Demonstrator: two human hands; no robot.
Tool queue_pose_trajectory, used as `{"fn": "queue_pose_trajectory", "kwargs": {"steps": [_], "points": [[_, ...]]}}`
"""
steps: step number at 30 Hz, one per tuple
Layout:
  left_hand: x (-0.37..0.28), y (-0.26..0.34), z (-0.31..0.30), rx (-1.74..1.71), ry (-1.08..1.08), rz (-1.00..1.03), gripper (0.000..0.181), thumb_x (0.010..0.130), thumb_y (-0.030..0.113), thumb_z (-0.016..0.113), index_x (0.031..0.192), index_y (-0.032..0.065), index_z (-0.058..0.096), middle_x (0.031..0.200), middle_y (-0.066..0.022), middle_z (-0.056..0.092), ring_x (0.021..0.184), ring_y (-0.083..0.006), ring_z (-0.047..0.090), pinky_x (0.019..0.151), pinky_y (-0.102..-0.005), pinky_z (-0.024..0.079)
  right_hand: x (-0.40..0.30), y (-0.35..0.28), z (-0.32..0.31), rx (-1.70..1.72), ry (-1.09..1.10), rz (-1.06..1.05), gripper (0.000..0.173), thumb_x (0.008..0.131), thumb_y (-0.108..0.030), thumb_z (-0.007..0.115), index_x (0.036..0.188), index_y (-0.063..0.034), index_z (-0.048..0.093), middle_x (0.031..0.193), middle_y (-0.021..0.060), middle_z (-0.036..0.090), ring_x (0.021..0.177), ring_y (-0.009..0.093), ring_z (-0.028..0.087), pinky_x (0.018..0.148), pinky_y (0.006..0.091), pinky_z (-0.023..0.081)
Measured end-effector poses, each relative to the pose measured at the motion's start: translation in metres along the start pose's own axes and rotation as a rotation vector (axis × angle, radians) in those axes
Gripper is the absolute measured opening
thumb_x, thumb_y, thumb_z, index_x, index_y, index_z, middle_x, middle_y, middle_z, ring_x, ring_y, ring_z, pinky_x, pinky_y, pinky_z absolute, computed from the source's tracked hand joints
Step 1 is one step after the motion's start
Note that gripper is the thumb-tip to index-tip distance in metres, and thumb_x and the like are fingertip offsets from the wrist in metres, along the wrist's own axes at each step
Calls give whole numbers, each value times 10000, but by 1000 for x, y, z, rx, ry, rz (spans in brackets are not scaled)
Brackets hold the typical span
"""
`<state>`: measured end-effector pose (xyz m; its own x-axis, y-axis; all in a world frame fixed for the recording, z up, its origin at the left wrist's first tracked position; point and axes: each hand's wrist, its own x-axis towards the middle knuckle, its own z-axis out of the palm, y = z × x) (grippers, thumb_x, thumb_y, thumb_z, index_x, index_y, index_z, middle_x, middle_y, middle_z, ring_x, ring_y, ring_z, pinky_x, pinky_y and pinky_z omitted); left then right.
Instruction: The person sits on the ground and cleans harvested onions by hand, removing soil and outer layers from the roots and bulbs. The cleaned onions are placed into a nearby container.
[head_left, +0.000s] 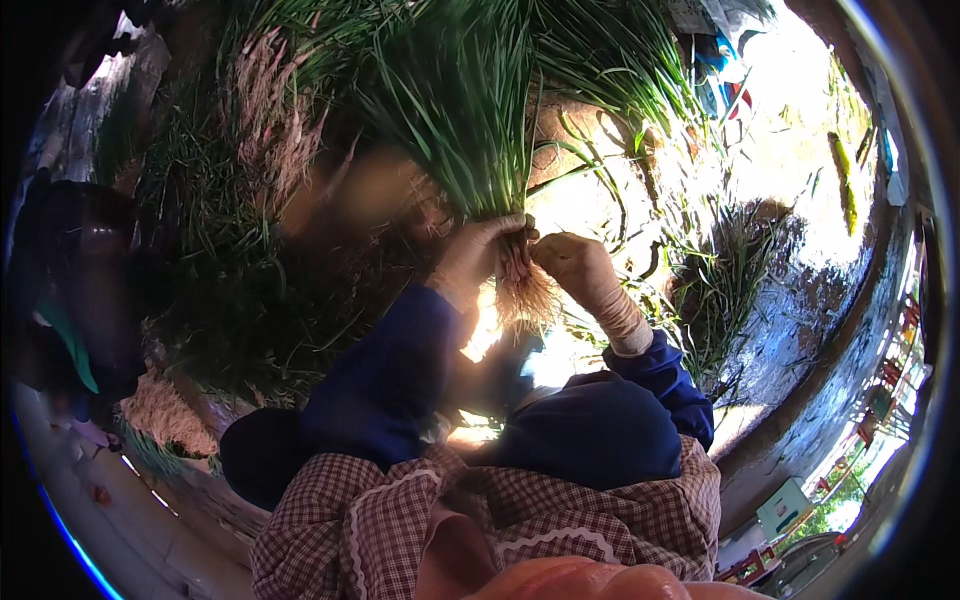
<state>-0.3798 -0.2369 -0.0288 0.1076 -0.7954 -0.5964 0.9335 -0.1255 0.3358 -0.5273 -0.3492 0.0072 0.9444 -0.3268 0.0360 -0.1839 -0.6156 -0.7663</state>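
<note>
My gloved left hand (476, 251) is closed around a bunch of long green-leaved plants (480, 142), like scallions or garlic greens, just above their pinkish stem bases. The leaves fan out away from me, and pale stringy roots (529, 296) hang towards my knees. Close to the right side of the stem bases is my gloved right hand (581, 266), its fingers curled; whether it pinches a stem cannot be told.
Rooted plants (274, 120) lie piled at the upper left, more leafy bunches (622, 60) at the upper right. Loose leaves (724, 277) litter the ground on the right. A mound of cut roots (169, 412) is at the lower left, near a dark-clothed person (82, 285).
</note>
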Motion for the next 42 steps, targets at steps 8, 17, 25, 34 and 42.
{"fn": "queue_pose_trajectory", "kwargs": {"steps": [8, 17, 25, 34, 42], "points": [[-29, 2, 17, 52, 318, 51, 179, 773, 43, 687, 935, 9, 619, 781, -94, 639, 657, -182, 607, 615, -297, 500, 38, 11, 37, -349, 57, 311, 197, 804, -243, 661, 759, -62, 597, 748, 96, 645, 639, 295, 622, 571, 370, 492], [-11, -13, -17, 268, 273, 27, 295, 714, -17, 700, 986, 43, 601, 798, -49, 612, 742, -163, 591, 688, -309, 483, 38, 16, 44, -215, 3, 491, 280, 803, -380, 577, 822, -120, 679, 757, 119, 666, 727, 328, 644, 678, 426, 507], [1, -10, 1, 328, 218, -17, 220, 748, 55, 689, 951, 46, 606, 803, -64, 620, 745, -165, 599, 657, -314, 497, 21, 40, 46, -52, -78, 502, 258, 831, -340, 552, 858, -120, 683, 797, 150, 658, 708, 328, 640, 668, 422, 513], [-23, 4, 15, 186, 107, -139, 184, 777, 92, 676, 937, 39, 603, 831, -90, 639, 774, -172, 618, 624, -318, 512, 49, 87, -82, -136, 798, 501, 385, 925, -393, 556, 975, -19, 630, 741, 106, 644, 626, 225, 598, 594, 359, 478], [-37, 25, 51, 132, 179, 45, 146, 819, 94, 643, 934, 11, 605, 860, -117, 660, 791, -167, 640, 558, -294, 512, 16, 35, -33, -653, 458, 281, 100, 837, -239, 587, 797, -152, 612, 741, 57, 559, 597, 251, 575, 532, 354, 478]]}}
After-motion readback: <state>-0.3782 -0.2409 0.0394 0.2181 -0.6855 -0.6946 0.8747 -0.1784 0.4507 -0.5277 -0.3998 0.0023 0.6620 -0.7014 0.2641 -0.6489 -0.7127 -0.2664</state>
